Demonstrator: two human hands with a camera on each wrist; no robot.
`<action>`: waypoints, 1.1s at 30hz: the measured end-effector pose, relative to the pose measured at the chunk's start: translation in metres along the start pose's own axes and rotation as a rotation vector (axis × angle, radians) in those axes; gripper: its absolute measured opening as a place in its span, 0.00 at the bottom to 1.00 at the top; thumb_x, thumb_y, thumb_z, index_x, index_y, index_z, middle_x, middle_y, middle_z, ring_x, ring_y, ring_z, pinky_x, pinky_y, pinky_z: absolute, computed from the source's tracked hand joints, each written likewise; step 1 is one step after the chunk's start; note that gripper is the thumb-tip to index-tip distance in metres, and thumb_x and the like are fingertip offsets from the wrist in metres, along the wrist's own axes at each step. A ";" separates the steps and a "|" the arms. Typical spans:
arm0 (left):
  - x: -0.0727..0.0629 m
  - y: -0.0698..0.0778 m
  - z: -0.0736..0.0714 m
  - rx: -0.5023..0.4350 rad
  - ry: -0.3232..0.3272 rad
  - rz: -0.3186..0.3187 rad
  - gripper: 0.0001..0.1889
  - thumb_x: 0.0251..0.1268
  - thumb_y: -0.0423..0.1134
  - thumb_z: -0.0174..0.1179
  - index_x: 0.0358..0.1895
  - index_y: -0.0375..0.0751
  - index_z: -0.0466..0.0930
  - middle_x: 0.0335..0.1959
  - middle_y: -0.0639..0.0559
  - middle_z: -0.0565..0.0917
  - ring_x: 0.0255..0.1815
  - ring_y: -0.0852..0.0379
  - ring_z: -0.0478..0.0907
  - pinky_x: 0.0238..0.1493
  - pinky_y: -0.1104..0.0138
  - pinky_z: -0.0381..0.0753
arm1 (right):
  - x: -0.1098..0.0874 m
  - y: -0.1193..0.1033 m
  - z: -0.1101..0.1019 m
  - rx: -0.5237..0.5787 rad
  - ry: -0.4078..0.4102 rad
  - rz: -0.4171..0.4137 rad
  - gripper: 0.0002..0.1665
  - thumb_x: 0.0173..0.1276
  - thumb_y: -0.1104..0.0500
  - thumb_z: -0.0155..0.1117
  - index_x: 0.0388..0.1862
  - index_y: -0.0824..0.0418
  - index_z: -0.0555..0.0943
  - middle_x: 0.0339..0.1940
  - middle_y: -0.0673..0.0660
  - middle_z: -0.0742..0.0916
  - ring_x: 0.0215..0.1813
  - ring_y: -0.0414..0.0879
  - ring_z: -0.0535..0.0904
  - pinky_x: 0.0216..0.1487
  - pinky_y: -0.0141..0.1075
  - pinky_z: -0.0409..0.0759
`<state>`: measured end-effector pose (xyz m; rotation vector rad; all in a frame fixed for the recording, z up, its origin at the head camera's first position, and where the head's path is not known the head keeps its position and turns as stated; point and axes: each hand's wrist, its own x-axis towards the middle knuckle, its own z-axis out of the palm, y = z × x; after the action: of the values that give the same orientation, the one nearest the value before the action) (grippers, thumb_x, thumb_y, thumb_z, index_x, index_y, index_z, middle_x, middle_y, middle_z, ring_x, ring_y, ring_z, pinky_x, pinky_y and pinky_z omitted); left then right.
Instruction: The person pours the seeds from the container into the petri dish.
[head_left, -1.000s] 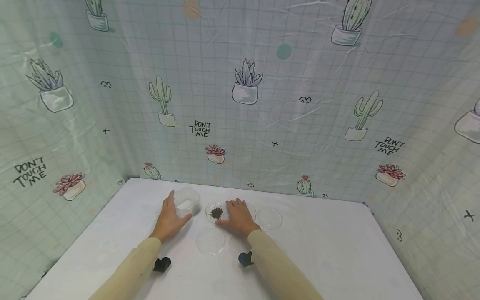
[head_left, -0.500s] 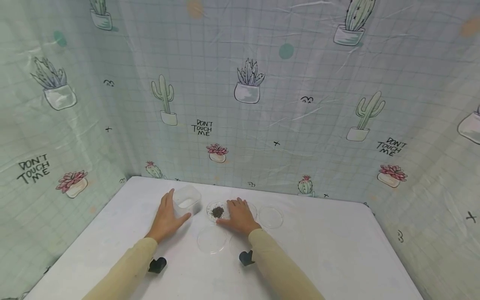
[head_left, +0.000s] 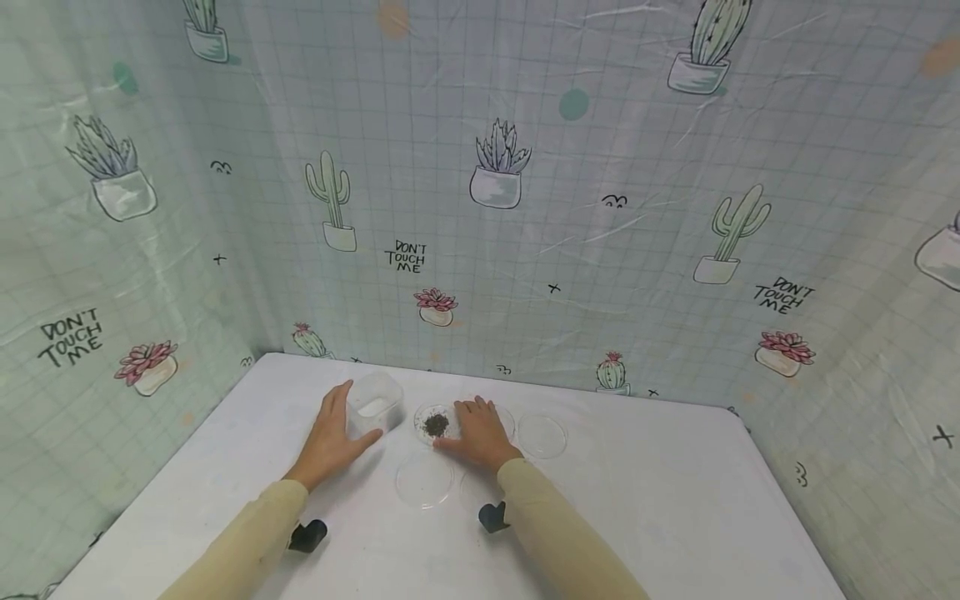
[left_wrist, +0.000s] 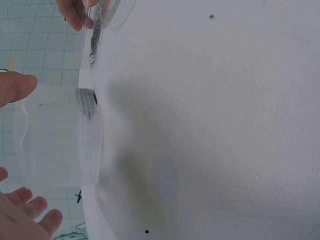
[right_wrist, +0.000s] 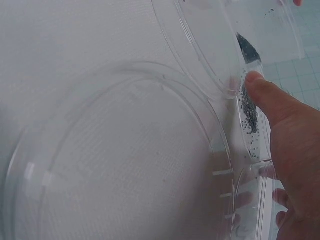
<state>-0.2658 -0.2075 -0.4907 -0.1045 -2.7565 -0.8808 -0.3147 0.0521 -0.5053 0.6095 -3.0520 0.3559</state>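
My left hand [head_left: 332, 437] is spread beside a clear plastic tub [head_left: 387, 415], thumb on the near side and fingers on the far side. In the left wrist view the tub [left_wrist: 55, 145] stands between thumb and fingers, which are apart from its walls, with a small dark mound in one bottom corner. My right hand [head_left: 483, 438] holds a petri dish [head_left: 417, 419] by its right side, thumb at the near rim, fingers at the far rim. A pile of dark grains [head_left: 436, 426] lies in the dish; the right hand hides its right edge.
More clear petri dishes lie around: one [head_left: 542, 437] to the right, one [head_left: 425, 481] in front and a faint one by the right wrist. Another shows partly behind the right hand. A few dark specks [left_wrist: 211, 17] lie on the white table. Patterned sheeting [head_left: 555, 233] rises behind.
My left wrist and forearm have shifted slightly left and toward me, while the fingers stay around the tub. The right hand and the dish keep their place.
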 end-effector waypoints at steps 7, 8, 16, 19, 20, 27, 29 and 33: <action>-0.004 0.004 -0.003 0.016 0.025 0.026 0.51 0.54 0.50 0.69 0.74 0.36 0.47 0.73 0.33 0.54 0.70 0.33 0.59 0.68 0.36 0.62 | 0.000 0.001 0.001 -0.006 -0.002 0.002 0.52 0.57 0.27 0.61 0.70 0.61 0.69 0.68 0.59 0.76 0.75 0.58 0.63 0.77 0.53 0.58; -0.005 0.005 -0.003 0.018 0.027 0.031 0.51 0.53 0.50 0.69 0.74 0.37 0.48 0.73 0.33 0.54 0.70 0.33 0.59 0.68 0.36 0.62 | 0.000 0.001 0.001 -0.005 -0.002 0.002 0.52 0.57 0.27 0.62 0.70 0.61 0.69 0.68 0.59 0.76 0.75 0.58 0.63 0.77 0.53 0.58; -0.010 0.017 -0.005 0.026 0.018 0.066 0.50 0.53 0.51 0.69 0.75 0.40 0.50 0.74 0.35 0.55 0.70 0.32 0.61 0.64 0.33 0.64 | 0.003 0.003 0.005 -0.022 0.010 -0.002 0.53 0.56 0.26 0.61 0.69 0.61 0.69 0.68 0.58 0.76 0.75 0.57 0.64 0.76 0.52 0.60; -0.011 0.020 -0.005 0.011 0.004 0.078 0.49 0.54 0.51 0.69 0.75 0.42 0.50 0.74 0.38 0.56 0.70 0.33 0.62 0.65 0.35 0.65 | 0.004 0.003 0.005 -0.032 0.013 -0.003 0.53 0.56 0.26 0.61 0.69 0.61 0.69 0.67 0.58 0.77 0.75 0.57 0.64 0.76 0.52 0.60; -0.011 0.021 -0.005 0.007 -0.001 0.081 0.49 0.54 0.51 0.69 0.75 0.43 0.50 0.74 0.38 0.56 0.70 0.34 0.62 0.65 0.35 0.65 | 0.004 0.003 0.005 -0.034 0.014 -0.004 0.53 0.56 0.26 0.61 0.69 0.60 0.69 0.67 0.58 0.77 0.75 0.57 0.64 0.76 0.52 0.60; -0.015 0.029 -0.006 -0.041 -0.045 0.128 0.46 0.55 0.49 0.69 0.75 0.44 0.53 0.73 0.42 0.61 0.71 0.38 0.64 0.67 0.39 0.67 | 0.002 0.004 0.001 -0.005 0.013 -0.016 0.54 0.55 0.26 0.62 0.69 0.62 0.69 0.67 0.59 0.77 0.74 0.58 0.64 0.75 0.54 0.61; -0.016 0.032 -0.007 -0.054 -0.057 0.143 0.46 0.55 0.48 0.69 0.74 0.45 0.54 0.73 0.43 0.62 0.70 0.39 0.65 0.66 0.40 0.69 | 0.002 0.005 0.001 0.006 0.015 -0.021 0.54 0.55 0.26 0.62 0.69 0.62 0.69 0.67 0.60 0.77 0.74 0.58 0.64 0.75 0.55 0.61; -0.018 0.035 -0.006 -0.060 -0.070 0.176 0.44 0.55 0.47 0.70 0.74 0.45 0.56 0.72 0.45 0.64 0.68 0.41 0.68 0.63 0.43 0.73 | 0.001 0.007 0.000 0.017 0.015 -0.035 0.54 0.55 0.26 0.62 0.69 0.62 0.69 0.67 0.60 0.77 0.74 0.58 0.64 0.75 0.56 0.61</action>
<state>-0.2420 -0.1826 -0.4710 -0.3899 -2.7326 -0.9275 -0.3182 0.0581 -0.5068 0.6572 -3.0232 0.3838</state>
